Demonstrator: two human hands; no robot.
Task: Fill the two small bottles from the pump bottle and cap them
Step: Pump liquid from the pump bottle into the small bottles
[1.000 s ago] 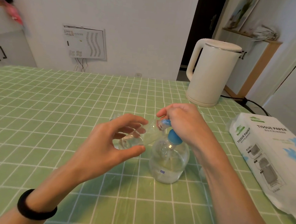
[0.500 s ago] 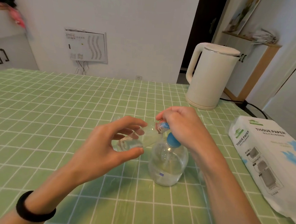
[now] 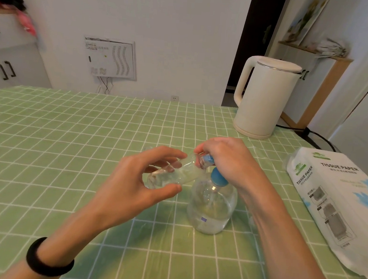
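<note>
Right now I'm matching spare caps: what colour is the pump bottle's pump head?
The pump head is blue; the head view shows it.

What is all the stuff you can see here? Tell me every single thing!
small clear plastic bottle: one, see-through, tilted in the air, mouth at the blue nozzle
clear round pump bottle: one, see-through with a blue pump top, standing mid-table
white electric kettle: one, creamy white, far right of the table
white pack of tissue paper: one, white with green and blue print, right edge of the table
green checked tablecloth: one, green with white lines, covering the table
black cable: one, black, behind the kettle
black wristband: one, black, on the left wrist
left hand: one, grips the small bottle
right hand: one, curled over the pump top
</note>
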